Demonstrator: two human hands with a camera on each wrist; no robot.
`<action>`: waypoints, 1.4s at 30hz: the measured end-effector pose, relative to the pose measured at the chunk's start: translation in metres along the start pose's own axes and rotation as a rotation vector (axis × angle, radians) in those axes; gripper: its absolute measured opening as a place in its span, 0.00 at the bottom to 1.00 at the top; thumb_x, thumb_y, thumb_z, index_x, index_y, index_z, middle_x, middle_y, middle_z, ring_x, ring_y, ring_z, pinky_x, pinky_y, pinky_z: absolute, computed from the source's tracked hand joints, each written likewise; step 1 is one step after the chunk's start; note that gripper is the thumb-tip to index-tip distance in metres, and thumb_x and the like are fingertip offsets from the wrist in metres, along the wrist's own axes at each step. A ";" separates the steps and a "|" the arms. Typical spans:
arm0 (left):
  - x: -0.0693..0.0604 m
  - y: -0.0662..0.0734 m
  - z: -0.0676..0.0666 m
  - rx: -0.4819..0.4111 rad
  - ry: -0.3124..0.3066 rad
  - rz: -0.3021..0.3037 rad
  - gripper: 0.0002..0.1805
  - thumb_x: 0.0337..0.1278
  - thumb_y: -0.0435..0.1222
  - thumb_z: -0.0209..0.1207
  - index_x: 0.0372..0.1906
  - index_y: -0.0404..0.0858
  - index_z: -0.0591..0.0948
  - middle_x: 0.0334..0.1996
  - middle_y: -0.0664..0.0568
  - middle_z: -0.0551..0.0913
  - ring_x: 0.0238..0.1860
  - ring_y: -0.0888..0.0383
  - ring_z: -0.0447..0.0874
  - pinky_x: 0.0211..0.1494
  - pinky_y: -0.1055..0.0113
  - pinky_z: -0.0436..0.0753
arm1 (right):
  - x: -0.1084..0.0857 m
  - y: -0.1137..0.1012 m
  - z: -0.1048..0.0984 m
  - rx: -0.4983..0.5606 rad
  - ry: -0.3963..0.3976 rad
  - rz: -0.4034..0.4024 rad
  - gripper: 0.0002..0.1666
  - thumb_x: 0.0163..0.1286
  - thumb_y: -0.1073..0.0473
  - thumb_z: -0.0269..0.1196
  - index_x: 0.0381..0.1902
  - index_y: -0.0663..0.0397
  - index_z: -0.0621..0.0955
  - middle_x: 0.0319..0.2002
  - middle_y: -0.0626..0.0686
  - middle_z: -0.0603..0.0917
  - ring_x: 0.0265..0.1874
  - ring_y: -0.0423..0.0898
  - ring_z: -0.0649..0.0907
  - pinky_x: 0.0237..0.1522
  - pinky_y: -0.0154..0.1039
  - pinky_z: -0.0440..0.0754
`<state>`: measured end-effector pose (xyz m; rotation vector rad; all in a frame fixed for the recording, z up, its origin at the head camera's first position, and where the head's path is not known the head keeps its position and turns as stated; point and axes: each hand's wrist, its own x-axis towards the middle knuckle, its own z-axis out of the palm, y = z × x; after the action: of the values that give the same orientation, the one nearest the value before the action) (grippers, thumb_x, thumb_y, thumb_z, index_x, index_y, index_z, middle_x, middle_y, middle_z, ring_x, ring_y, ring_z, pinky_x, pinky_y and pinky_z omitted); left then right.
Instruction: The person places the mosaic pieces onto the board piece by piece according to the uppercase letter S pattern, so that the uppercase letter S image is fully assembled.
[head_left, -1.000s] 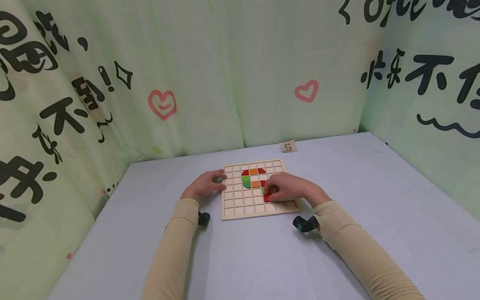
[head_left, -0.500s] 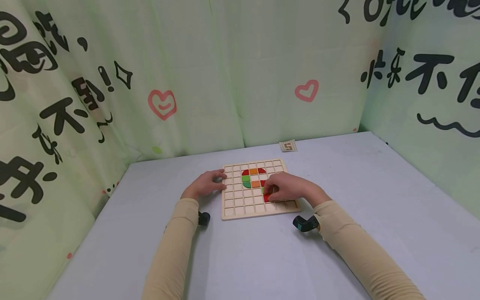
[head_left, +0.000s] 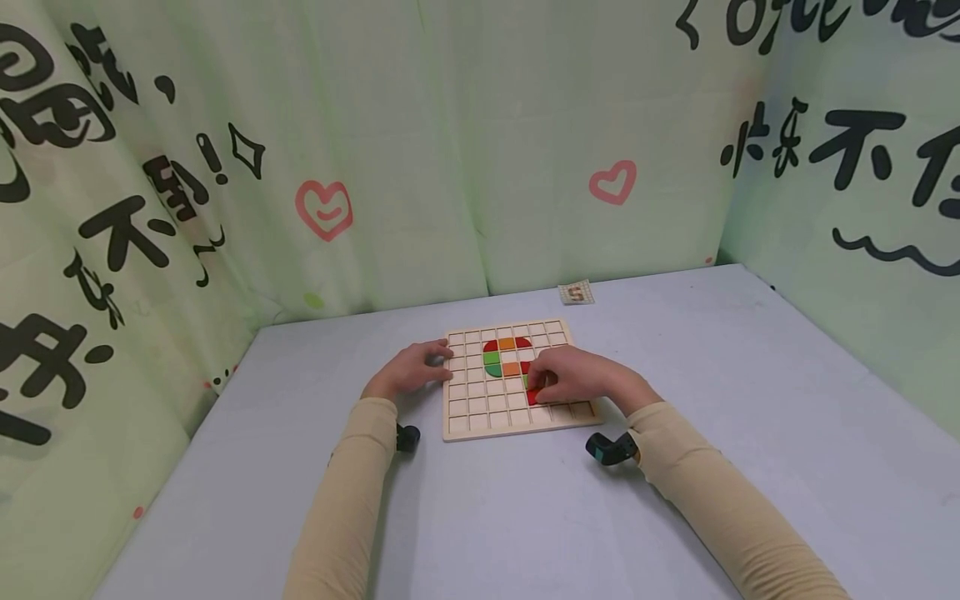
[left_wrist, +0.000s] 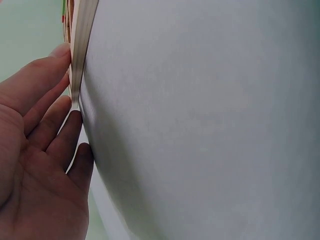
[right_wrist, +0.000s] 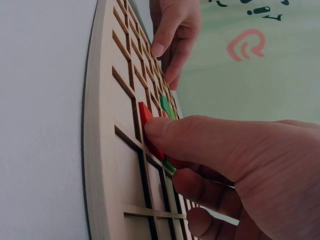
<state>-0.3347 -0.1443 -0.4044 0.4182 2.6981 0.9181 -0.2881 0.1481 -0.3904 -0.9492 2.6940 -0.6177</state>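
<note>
A square wooden grid board (head_left: 478, 412) lies on the table, with several red, orange and green tiles set in its cells. My left hand (head_left: 409, 369) rests at the board's left edge. In the left wrist view its fingers are nearly straight, with the thumb tip (left_wrist: 61, 50) touching the wooden rim. Over the board's right half, my right hand (head_left: 579, 375) pinches a red tile (right_wrist: 145, 114) at a cell. Its thumb presses on the tile, which stands slightly proud of the grid; the index fingertip is hidden behind the thumb. A green tile (right_wrist: 169, 166) shows just beyond.
A small printed card (head_left: 576, 292) lies near the table's back edge, beyond the board. A pale green curtain (head_left: 420, 167) with dark lettering and pink hearts hangs behind and at both sides. The white tablecloth (head_left: 495, 517) stretches in front of the board.
</note>
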 end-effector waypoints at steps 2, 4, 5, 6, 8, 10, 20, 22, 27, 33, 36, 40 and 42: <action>0.000 0.000 0.000 -0.001 0.000 0.000 0.24 0.61 0.38 0.63 0.62 0.40 0.78 0.73 0.52 0.63 0.76 0.48 0.52 0.75 0.52 0.55 | 0.000 0.000 0.000 0.004 0.001 -0.005 0.04 0.64 0.58 0.68 0.37 0.47 0.85 0.32 0.42 0.79 0.32 0.41 0.76 0.38 0.36 0.77; 0.001 0.000 0.000 0.000 0.001 -0.001 0.24 0.61 0.38 0.63 0.62 0.40 0.78 0.73 0.52 0.63 0.76 0.49 0.52 0.75 0.52 0.55 | 0.000 0.000 0.000 0.008 0.000 -0.005 0.04 0.64 0.58 0.68 0.37 0.47 0.85 0.32 0.42 0.79 0.32 0.41 0.76 0.38 0.36 0.77; 0.000 0.000 0.000 0.001 0.003 -0.003 0.24 0.61 0.38 0.63 0.62 0.40 0.78 0.73 0.52 0.63 0.76 0.49 0.52 0.75 0.52 0.55 | 0.000 0.000 -0.001 0.007 0.002 0.000 0.04 0.64 0.57 0.68 0.37 0.46 0.85 0.32 0.42 0.79 0.32 0.41 0.76 0.38 0.36 0.77; 0.000 0.000 0.000 0.000 0.003 -0.006 0.24 0.61 0.39 0.63 0.62 0.40 0.78 0.73 0.52 0.63 0.76 0.49 0.52 0.75 0.52 0.55 | 0.000 0.000 -0.001 0.008 0.003 0.008 0.04 0.65 0.57 0.68 0.38 0.46 0.85 0.33 0.42 0.79 0.32 0.41 0.76 0.38 0.36 0.77; 0.000 0.000 0.001 -0.002 0.002 -0.012 0.24 0.61 0.39 0.63 0.62 0.40 0.78 0.73 0.53 0.63 0.76 0.49 0.52 0.75 0.52 0.55 | -0.001 0.002 -0.002 0.011 0.009 0.028 0.04 0.65 0.57 0.68 0.38 0.45 0.85 0.33 0.42 0.80 0.34 0.42 0.76 0.39 0.37 0.77; 0.000 0.000 0.001 -0.004 0.003 -0.019 0.24 0.61 0.39 0.63 0.62 0.40 0.78 0.74 0.53 0.63 0.76 0.49 0.51 0.75 0.52 0.54 | -0.003 0.003 -0.005 0.016 0.017 0.048 0.05 0.65 0.57 0.67 0.39 0.46 0.84 0.35 0.43 0.80 0.35 0.43 0.77 0.41 0.37 0.77; 0.000 -0.001 0.000 0.002 0.005 -0.022 0.24 0.61 0.38 0.63 0.62 0.40 0.78 0.73 0.53 0.63 0.76 0.49 0.52 0.75 0.51 0.55 | -0.044 0.031 -0.038 0.051 -0.019 0.206 0.15 0.65 0.54 0.67 0.47 0.52 0.82 0.41 0.47 0.82 0.42 0.46 0.78 0.45 0.43 0.79; 0.000 -0.001 0.000 0.002 0.005 -0.018 0.24 0.61 0.38 0.63 0.62 0.40 0.78 0.73 0.53 0.63 0.76 0.49 0.52 0.75 0.52 0.55 | -0.055 0.041 -0.045 0.052 -0.044 0.260 0.17 0.63 0.54 0.68 0.49 0.53 0.82 0.44 0.49 0.82 0.44 0.48 0.78 0.47 0.45 0.80; 0.001 0.000 0.000 -0.003 0.003 -0.015 0.24 0.61 0.38 0.63 0.62 0.40 0.78 0.73 0.53 0.63 0.76 0.49 0.51 0.75 0.51 0.55 | -0.077 0.060 -0.056 0.068 -0.137 0.349 0.22 0.60 0.55 0.69 0.52 0.52 0.80 0.47 0.53 0.79 0.48 0.52 0.76 0.48 0.49 0.79; 0.003 -0.001 0.000 0.004 0.004 -0.016 0.24 0.61 0.39 0.63 0.62 0.40 0.78 0.74 0.53 0.63 0.76 0.49 0.52 0.75 0.51 0.55 | -0.079 0.069 -0.055 0.102 -0.193 0.344 0.16 0.59 0.59 0.69 0.46 0.47 0.80 0.43 0.51 0.78 0.46 0.51 0.74 0.45 0.46 0.78; 0.003 -0.001 0.000 0.000 0.002 -0.023 0.24 0.61 0.39 0.63 0.62 0.41 0.78 0.74 0.54 0.63 0.76 0.49 0.51 0.75 0.52 0.55 | -0.073 0.072 -0.051 0.108 -0.162 0.326 0.10 0.61 0.61 0.66 0.41 0.47 0.80 0.39 0.50 0.79 0.43 0.50 0.74 0.43 0.44 0.76; 0.003 -0.002 0.000 -0.012 -0.001 -0.032 0.24 0.60 0.39 0.63 0.62 0.41 0.78 0.74 0.54 0.62 0.76 0.49 0.51 0.75 0.51 0.54 | -0.062 0.079 -0.045 0.089 -0.077 0.311 0.06 0.65 0.59 0.64 0.40 0.48 0.81 0.37 0.50 0.79 0.42 0.50 0.75 0.43 0.43 0.76; 0.003 -0.002 0.000 -0.013 0.000 -0.031 0.24 0.60 0.39 0.63 0.62 0.41 0.78 0.74 0.53 0.63 0.76 0.49 0.51 0.75 0.51 0.55 | -0.057 0.082 -0.042 0.080 -0.025 0.315 0.07 0.65 0.58 0.64 0.42 0.49 0.82 0.38 0.50 0.79 0.42 0.51 0.75 0.44 0.45 0.77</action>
<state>-0.3375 -0.1449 -0.4065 0.3729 2.6894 0.9267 -0.3032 0.2554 -0.3872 -0.4937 2.6919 -0.6347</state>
